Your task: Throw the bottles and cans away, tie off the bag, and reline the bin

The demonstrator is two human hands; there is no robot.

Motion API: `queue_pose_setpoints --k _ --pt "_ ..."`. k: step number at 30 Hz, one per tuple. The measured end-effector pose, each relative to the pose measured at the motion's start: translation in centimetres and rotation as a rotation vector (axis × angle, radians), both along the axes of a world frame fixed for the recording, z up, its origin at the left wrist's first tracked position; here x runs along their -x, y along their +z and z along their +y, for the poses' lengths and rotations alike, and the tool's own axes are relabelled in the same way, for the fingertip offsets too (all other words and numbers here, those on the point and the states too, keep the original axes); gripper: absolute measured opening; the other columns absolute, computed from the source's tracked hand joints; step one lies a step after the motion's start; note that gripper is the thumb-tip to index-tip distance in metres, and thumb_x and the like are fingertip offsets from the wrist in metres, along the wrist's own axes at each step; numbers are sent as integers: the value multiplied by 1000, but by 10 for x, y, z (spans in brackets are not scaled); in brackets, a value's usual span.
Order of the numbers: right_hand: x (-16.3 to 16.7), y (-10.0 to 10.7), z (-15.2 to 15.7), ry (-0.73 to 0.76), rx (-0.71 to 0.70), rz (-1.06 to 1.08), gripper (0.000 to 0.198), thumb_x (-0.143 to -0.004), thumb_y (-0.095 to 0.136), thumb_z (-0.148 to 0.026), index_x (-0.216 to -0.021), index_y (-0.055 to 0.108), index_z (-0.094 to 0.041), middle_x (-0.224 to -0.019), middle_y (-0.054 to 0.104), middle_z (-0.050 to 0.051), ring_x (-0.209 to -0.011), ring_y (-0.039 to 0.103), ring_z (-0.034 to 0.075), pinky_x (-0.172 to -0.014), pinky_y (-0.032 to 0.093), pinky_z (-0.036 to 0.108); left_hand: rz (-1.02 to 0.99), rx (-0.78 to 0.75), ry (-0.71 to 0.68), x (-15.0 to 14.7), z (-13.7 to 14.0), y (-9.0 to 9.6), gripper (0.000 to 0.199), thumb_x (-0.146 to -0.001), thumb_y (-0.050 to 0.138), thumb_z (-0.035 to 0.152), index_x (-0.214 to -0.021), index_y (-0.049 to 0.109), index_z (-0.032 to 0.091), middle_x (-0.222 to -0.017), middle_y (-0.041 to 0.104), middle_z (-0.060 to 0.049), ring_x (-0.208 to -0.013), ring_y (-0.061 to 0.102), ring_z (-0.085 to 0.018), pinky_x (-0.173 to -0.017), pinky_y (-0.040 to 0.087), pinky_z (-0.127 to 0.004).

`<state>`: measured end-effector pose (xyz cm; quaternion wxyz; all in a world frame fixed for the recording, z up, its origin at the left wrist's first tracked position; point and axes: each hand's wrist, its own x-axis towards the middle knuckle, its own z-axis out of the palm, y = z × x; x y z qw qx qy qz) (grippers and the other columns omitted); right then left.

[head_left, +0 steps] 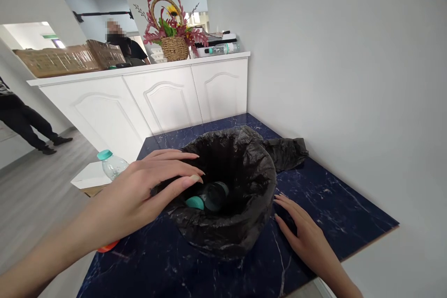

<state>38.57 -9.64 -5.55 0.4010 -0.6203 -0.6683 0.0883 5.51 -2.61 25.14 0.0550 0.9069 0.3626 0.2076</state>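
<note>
Left hand [150, 186] fills the lower left of the frame, and I see it lying flat over the near rim of the black bin bag [240, 214], fingers [181, 156] stretched long and close together, gripping nothing. Right hand [300, 228] sits low at centre-right, palm down on the dark blue marble worktop [335, 205], fingers loosely spread, fingertips touching the bag's outer side, nothing held. That bag lines a round bin at the middle of the frame, its mouth open towards me; a loose tail of plastic [286, 151] trails off to the upper right on the worktop. Down inside I can make out dark bottles with teal caps [194, 202], just under my left fingertips. Past the left hand, a clear bottle with a teal cap [111, 164] stands beside the worktop edge. Up top, a white cabinet [167, 98] carries a wicker flower basket [174, 32] and cardboard boxes [59, 59]. A person [122, 44] stands behind it, upper left.
</note>
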Motion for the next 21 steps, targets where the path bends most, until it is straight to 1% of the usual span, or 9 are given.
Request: queue_pose_setpoints --k 3,6,8,10,13,15,18,20,21 --pt "-1 0 0 -1 34 0 43 -109 51 -49 -148 60 -33 -158 62 8 -147 58 36 -119 53 63 -65 -166 98 8 -2 -2 39 -107 46 53 -114 81 37 -121 82 4 -119 74 -27 -107 57 -41" --pt "-1 0 -1 5 43 -2 42 -109 51 -50 -146 61 -33 -158 61 8 -148 57 36 -119 53 63 -151 -323 381 29 6 -1 45 -111 39 51 -117 77 28 -122 80 -1 -103 74 -23 -102 56 -39" --pt "-2 0 -1 11 25 -3 40 -109 51 -48 -145 62 -32 -157 62 8 -148 57 36 -120 52 64 -163 -412 566 51 21 0 44 -111 40 50 -121 72 22 -128 76 -4 -116 70 -25 -111 51 -43" --pt "-2 -1 -1 13 8 -5 39 -109 52 -47 -144 63 -32 -156 63 8 -147 58 35 -120 51 64 -107 -455 671 79 40 -1 43 -110 46 49 -127 68 17 -139 71 -8 -139 58 -31 -123 42 -52" --pt "-2 -3 -2 17 -4 -4 39 -109 52 -46 -143 63 -31 -156 63 9 -147 58 36 -120 51 65 59 -370 777 121 70 -10 60 -109 44 59 -138 62 10 -154 60 -16 -152 45 -41 -127 33 -62" --pt "-1 -3 -2 17 -2 -1 39 -109 52 -47 -143 63 -31 -156 63 9 -147 58 36 -120 51 64 136 -270 860 143 84 -22 74 -108 37 69 -140 62 7 -152 60 -20 -148 49 -48 -122 38 -66" --pt "-1 -2 -2 12 -7 2 40 -109 52 -47 -142 64 -30 -155 64 9 -146 59 36 -120 51 64 167 -85 983 159 96 -42 85 -107 19 74 -144 60 9 -125 75 -15 -120 71 -45 -103 54 -60" --pt "-1 -1 -2 12 -9 -3 39 -109 53 -48 -141 66 -29 -154 65 10 -145 59 36 -120 51 64 183 -48 1039 157 98 -51 82 -108 15 72 -144 59 13 -101 77 -9 -103 77 -40 -93 59 -52" --pt "0 -1 -2 11 -11 -6 38 -109 53 -47 -139 66 -29 -153 65 10 -145 60 36 -120 51 64 190 -61 1043 154 96 -53 80 -109 15 70 -144 59 14 -96 77 -7 -100 77 -39 -91 59 -50"
